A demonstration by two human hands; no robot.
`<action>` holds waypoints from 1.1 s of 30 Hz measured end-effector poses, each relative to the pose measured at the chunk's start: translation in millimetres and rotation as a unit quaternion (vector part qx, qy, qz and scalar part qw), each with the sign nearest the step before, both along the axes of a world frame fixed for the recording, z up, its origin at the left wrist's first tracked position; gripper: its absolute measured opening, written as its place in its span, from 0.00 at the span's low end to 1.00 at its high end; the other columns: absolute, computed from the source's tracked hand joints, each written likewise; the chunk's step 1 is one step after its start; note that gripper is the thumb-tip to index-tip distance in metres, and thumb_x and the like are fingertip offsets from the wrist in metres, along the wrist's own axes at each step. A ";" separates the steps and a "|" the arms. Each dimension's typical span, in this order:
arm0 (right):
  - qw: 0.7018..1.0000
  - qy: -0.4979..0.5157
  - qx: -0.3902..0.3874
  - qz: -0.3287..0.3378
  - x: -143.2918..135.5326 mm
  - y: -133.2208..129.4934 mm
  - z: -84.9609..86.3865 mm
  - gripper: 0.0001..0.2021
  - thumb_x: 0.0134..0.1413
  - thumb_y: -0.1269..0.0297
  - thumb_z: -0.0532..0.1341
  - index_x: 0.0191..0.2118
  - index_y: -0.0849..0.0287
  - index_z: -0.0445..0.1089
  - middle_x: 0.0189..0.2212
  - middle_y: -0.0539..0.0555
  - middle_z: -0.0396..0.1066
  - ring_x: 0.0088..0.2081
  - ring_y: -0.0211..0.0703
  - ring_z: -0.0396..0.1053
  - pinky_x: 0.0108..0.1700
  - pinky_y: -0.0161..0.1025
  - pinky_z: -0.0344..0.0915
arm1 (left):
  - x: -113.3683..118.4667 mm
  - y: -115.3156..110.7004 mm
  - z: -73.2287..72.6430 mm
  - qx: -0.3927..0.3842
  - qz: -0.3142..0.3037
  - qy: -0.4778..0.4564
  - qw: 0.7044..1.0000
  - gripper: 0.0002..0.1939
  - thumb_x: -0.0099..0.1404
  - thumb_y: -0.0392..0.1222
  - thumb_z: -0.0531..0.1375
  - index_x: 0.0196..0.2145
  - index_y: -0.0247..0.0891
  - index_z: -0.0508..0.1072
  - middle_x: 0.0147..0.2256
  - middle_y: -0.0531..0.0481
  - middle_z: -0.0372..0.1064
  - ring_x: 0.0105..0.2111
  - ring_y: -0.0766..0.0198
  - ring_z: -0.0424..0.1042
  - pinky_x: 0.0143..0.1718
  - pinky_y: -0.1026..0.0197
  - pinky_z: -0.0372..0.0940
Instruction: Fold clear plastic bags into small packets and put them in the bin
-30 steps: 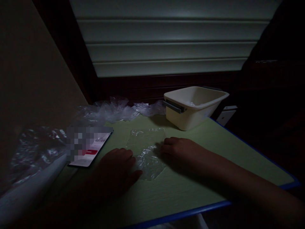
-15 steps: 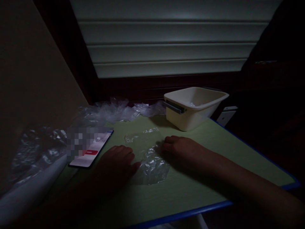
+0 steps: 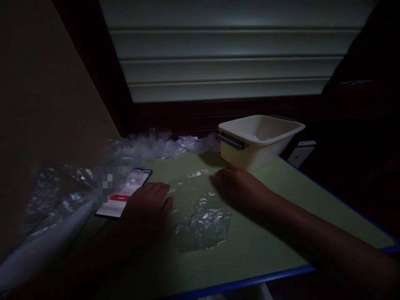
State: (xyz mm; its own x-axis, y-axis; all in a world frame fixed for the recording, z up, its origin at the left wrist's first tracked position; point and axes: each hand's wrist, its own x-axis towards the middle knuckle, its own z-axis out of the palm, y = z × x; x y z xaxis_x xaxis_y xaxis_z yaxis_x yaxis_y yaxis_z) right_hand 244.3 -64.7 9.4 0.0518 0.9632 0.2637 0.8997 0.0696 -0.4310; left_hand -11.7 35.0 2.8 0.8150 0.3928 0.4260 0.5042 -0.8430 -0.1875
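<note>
Slatted shutters (image 3: 225, 66) backed the dim green worktop (image 3: 256, 250); left hand (image 3: 146, 204) had fingers apart, right hand (image 3: 239, 183) couldn't be read.

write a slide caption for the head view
Left hand and right hand beside clear plastic on a green table

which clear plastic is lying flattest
The creased piece in the middle of the green tabletop; the other plastic is bunched up along the back and left.

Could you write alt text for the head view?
A left hand and right hand flank crumpled clear plastic on a green table, dimly lit. A glowing phone lies beside the left hand; a cream tub stands beyond the right.
</note>
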 end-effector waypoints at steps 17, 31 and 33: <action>0.996 0.075 -0.047 -0.008 11.6 58.7 -19.9 0.09 0.57 0.61 0.60 0.32 0.63 0.70 0.29 0.50 0.71 0.30 0.39 0.69 0.35 0.39 0.66 | 2.4 7.1 -11.7 -0.138 0.019 -0.076 0.987 0.19 0.62 0.41 0.51 0.49 0.31 0.68 0.44 0.40 0.71 0.44 0.52 0.70 0.47 0.49 0.66; 0.978 0.206 0.003 0.025 18.4 40.4 -24.1 0.09 0.55 0.63 0.56 0.40 0.61 0.63 0.37 0.56 0.69 0.35 0.41 0.67 0.36 0.38 0.64 | 9.9 -1.1 -1.5 -0.293 0.015 -0.180 0.939 0.18 0.58 0.38 0.53 0.46 0.36 0.69 0.32 0.50 0.72 0.36 0.61 0.72 0.44 0.56 0.66; 0.974 0.224 -0.010 0.033 18.5 38.5 -24.6 0.15 0.54 0.61 0.58 0.46 0.62 0.61 0.40 0.58 0.69 0.35 0.42 0.68 0.35 0.39 0.65 | 10.4 -1.0 0.2 -0.289 0.010 -0.176 0.941 0.14 0.59 0.38 0.52 0.41 0.35 0.71 0.33 0.49 0.72 0.35 0.61 0.72 0.42 0.58 0.66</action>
